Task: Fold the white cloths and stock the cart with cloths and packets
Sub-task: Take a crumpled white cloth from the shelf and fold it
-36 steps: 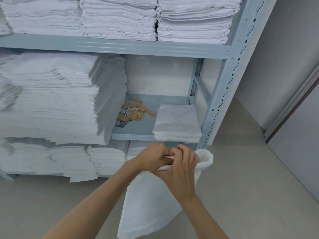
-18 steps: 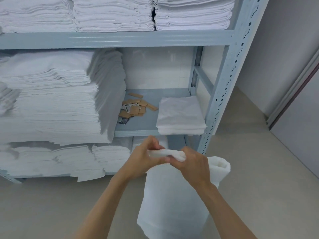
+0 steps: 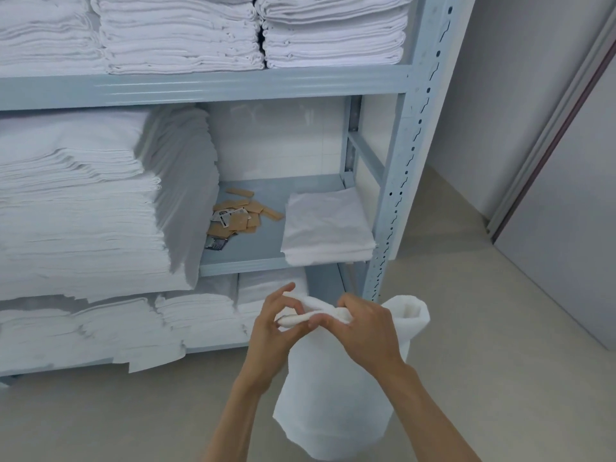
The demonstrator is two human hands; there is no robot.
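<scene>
A white cloth (image 3: 333, 405) hangs in front of me, bunched at its top edge. My left hand (image 3: 273, 331) pinches that top edge from the left and my right hand (image 3: 363, 328) grips it from the right, close together below the middle shelf. On the middle shelf (image 3: 240, 265) of the grey rack lies a small folded pile of white cloths (image 3: 326, 225). A heap of brown and silver packets (image 3: 236, 218) lies left of that pile. No cart is in sight.
Tall stacks of folded white cloths (image 3: 86, 201) fill the left of the middle shelf, the top shelf (image 3: 180, 31) and the bottom shelf (image 3: 100, 328). The rack's perforated upright (image 3: 396, 181) stands right of my hands. A grey wall and a door edge (image 3: 546, 168) lie at right.
Both hands with the cloth have dropped lower and shifted right, and have slid slightly apart along its top edge. The view has tilted down a little.
</scene>
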